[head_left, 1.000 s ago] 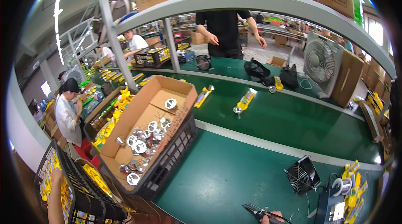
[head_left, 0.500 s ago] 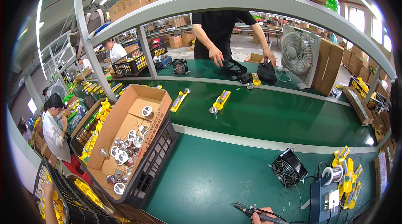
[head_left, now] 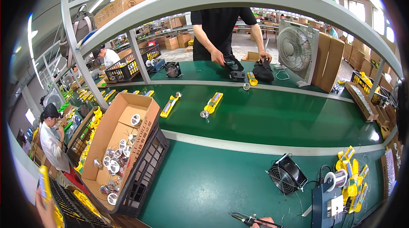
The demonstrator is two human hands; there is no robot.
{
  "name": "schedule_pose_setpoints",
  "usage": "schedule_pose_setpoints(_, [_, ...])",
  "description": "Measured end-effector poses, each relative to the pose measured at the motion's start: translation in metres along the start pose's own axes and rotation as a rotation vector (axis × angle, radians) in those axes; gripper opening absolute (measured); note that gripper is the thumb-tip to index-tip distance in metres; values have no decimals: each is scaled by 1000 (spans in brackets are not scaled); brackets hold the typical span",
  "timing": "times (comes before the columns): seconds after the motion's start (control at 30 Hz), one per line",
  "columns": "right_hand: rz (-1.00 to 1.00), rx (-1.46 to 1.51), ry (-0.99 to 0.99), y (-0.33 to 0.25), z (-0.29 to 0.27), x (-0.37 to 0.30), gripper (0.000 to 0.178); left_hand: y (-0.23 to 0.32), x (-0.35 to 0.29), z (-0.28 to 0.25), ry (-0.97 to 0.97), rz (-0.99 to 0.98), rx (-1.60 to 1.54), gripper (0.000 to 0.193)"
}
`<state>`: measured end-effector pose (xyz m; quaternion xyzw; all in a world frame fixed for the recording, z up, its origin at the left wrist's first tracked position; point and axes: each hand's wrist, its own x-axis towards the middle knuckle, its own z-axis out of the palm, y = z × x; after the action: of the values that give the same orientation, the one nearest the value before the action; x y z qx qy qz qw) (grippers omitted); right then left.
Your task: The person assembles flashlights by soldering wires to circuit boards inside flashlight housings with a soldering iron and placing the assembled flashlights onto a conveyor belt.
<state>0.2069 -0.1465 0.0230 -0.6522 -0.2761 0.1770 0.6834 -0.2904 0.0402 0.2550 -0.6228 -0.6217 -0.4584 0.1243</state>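
At the far left rim, my left hand (head_left: 44, 211) grips a long yellow plastic housing (head_left: 44, 181), held upright above a black crate of similar yellow parts. My right hand (head_left: 265, 222) is at the lower edge, closed round a soldering iron (head_left: 249, 219) whose tip points left over the green bench (head_left: 191, 181). A carton of silver reflector cups (head_left: 114, 166) with thin wires sits between my hands, tilted in a black crate (head_left: 142, 181). To the right of the iron stand a blue soldering station (head_left: 326, 204) and a solder wire spool (head_left: 336, 179).
A small black fan (head_left: 287, 174) stands on the bench, near a heap of yellow assemblies (head_left: 353, 181). Beyond a metal rail, a green conveyor (head_left: 264, 117) carries yellow assemblies (head_left: 213, 103). Across it, a person in black (head_left: 223, 32) handles dark bags beside a white fan (head_left: 294, 49).
My left hand has risen from the crate with a yellow housing in it. My right hand still holds the soldering iron, now slightly lower in view. The person opposite has shifted the dark bags.
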Motion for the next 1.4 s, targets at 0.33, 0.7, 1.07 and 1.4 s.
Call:
schedule_pose_setpoints(0.33, [28, 26, 152, 7, -4, -3, 18, 224, -201, 195, -905, 184, -338, 50])
schedule_pose_setpoints(0.7, [-25, -122, 201, 11, -5, 3, 17, 212, -119, 220, -694, 303, -647, 32])
schedule_pose_setpoints(1.07, [-10, -141, 88, 22, -2, 6, 17, 144, 4, 341, -858, 182, 79, 65])
schedule_pose_setpoints(1.4, [-2, -170, 99, 29, 1, 5, 18, 107, 0, 349, -852, 297, -251, 55])
